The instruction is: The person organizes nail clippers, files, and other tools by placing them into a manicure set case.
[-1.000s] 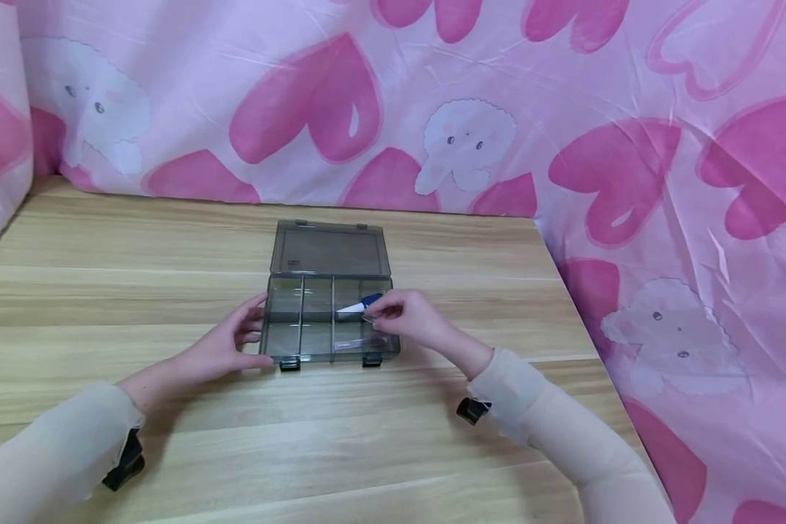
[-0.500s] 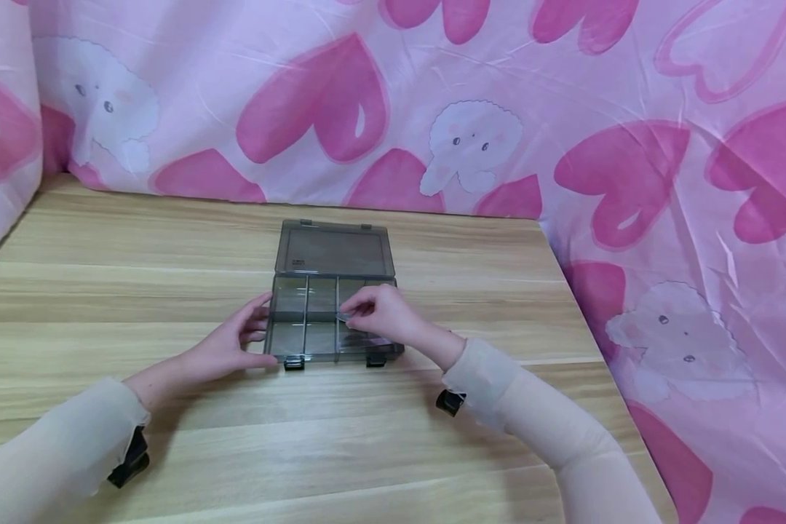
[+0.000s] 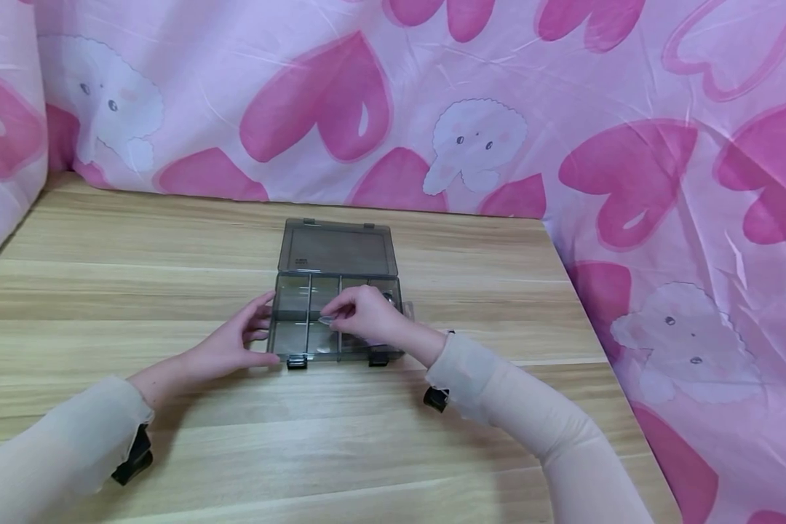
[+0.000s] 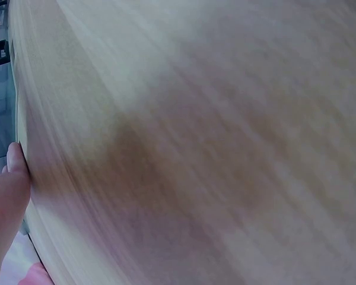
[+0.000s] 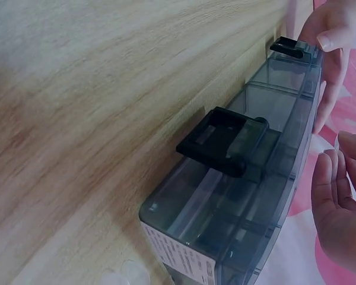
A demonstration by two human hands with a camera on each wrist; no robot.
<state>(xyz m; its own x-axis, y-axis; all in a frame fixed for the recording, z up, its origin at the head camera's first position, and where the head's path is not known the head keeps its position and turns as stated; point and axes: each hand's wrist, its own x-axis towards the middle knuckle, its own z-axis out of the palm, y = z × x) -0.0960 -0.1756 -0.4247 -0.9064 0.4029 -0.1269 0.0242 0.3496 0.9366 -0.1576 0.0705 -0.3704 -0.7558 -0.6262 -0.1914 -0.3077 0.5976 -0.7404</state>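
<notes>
A smoky see-through compartment box (image 3: 290, 338) lies on the table with its lid (image 3: 339, 251) folded back. My left hand (image 3: 231, 342) holds the box by its left side, thumb at the front corner and fingers along the side wall. Above the middle compartments, my right hand (image 3: 365, 316) pinches a small thin clear piece (image 3: 325, 320) between thumb and fingertips. This hand hides much of the right compartments, though a dark end of something (image 3: 388, 298) shows past it. In the right wrist view, black latches (image 5: 222, 142) hang from the box's front.
Round clear discs (image 5: 135, 273) lie on the table beside the box's right end, near a printed label (image 5: 178, 255). The wooden table (image 3: 288, 451) runs back to a pink heart-patterned cloth (image 3: 314, 94), which also hangs along the right side.
My right hand has moved left with the clear piece, from the right compartments to the middle ones. It now covers the blue-and-white item seen earlier. My left hand stays at the box.
</notes>
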